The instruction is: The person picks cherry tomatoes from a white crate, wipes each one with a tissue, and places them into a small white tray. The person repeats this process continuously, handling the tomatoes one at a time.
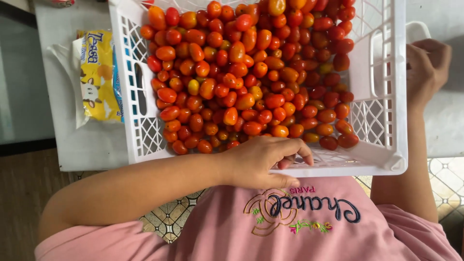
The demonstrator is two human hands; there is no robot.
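Note:
A white plastic lattice crate filled with several small red and orange oval tomatoes stands on a pale table straight ahead of me. My left hand grips the crate's near rim, fingers curled over into the crate beside the nearest tomatoes, thumb under the edge. My right hand is outside the crate's right wall, its fingers curled around a white rounded plastic piece that sticks out behind the crate. Most of that piece is hidden.
A yellow and blue snack packet in clear wrapping lies on the pale table left of the crate. The table's near edge runs just below the crate. Patterned floor tiles show beneath, by my pink shirt.

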